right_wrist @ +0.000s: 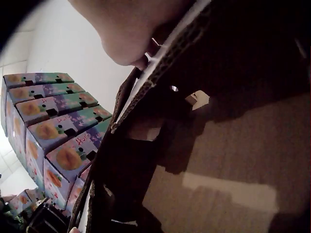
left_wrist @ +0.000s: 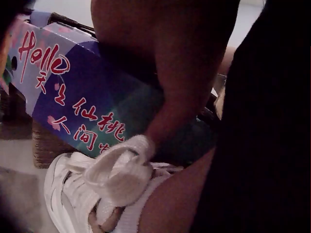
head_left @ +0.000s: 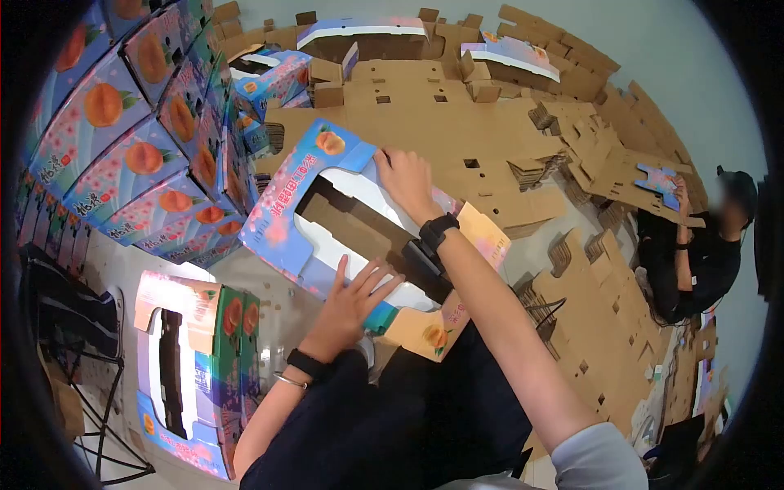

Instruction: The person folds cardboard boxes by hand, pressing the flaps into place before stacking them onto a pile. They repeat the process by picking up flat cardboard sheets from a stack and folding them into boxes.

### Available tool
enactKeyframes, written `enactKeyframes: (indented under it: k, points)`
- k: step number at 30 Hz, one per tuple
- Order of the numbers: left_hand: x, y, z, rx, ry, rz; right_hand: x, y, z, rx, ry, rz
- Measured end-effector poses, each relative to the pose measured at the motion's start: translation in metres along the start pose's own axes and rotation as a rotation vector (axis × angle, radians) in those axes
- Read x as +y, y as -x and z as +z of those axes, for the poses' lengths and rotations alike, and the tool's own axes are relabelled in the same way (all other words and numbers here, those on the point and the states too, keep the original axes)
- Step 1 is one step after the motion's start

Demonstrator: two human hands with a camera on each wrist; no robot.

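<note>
A peach-print cardboard box with a large cutout in its top lies tilted across the person's lap. The left hand rests on its near side, fingers straight and spread over the cutout's edge. At the far edge, the right hand grips the rim with bent fingers. In the left wrist view, the dark underside of the left hand covers part of the printed side panel. The right wrist view looks into the brown box interior, with the right hand at the panel edge and its fingertips partly hidden.
Stacked printed boxes rise at the left, above another box on the floor. Flat cardboard sheets spread ahead and to the right. A seated person at the right holds a printed piece. A white shoe is below.
</note>
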State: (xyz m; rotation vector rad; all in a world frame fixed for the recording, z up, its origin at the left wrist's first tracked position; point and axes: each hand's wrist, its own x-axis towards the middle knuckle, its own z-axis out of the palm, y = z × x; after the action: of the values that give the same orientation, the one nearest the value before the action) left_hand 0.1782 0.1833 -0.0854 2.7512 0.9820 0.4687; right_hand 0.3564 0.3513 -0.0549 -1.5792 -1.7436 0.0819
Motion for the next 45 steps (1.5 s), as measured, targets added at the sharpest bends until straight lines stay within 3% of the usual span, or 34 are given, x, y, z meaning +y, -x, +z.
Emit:
enactKeyframes:
  k: [10,12,15,19,24,33,35,40,42,45]
  points:
    - [-0.004,-0.002,0.005,0.018,-0.071,0.042,0.004,-0.004,-0.003,-0.063,0.099,-0.044]
    - [-0.004,-0.003,0.003,0.013,-0.064,0.038,0.005,-0.003,-0.003,0.046,-0.15,-0.086]
    - [-0.003,-0.006,0.002,-0.037,-0.096,0.027,0.005,-0.005,-0.008,0.022,-0.297,-0.03]
    - [-0.005,-0.002,0.01,-0.049,-0.144,0.028,0.005,-0.001,-0.007,0.079,-0.251,-0.108]
    - [-0.001,-0.007,0.002,-0.096,-0.141,0.007,0.003,-0.007,-0.009,-0.008,-0.084,-0.162]
    - [0.0,-0.008,0.003,-0.115,-0.289,0.026,0.007,-0.007,-0.001,0.066,-0.058,-0.276]
    - [0.001,-0.007,0.005,-0.112,-0.152,-0.017,0.008,-0.007,-0.003,0.055,-0.055,-0.275]
    - [-0.002,-0.006,0.008,-0.089,-0.22,0.007,0.002,-0.011,-0.006,0.071,-0.048,-0.296]
    - [-0.002,-0.006,0.009,-0.095,-0.276,0.018,0.002,-0.01,-0.006,-0.007,-0.019,-0.178]
    - [-0.003,-0.008,0.009,-0.056,-0.18,-0.001,0.003,-0.01,-0.007,-0.019,-0.047,-0.168]
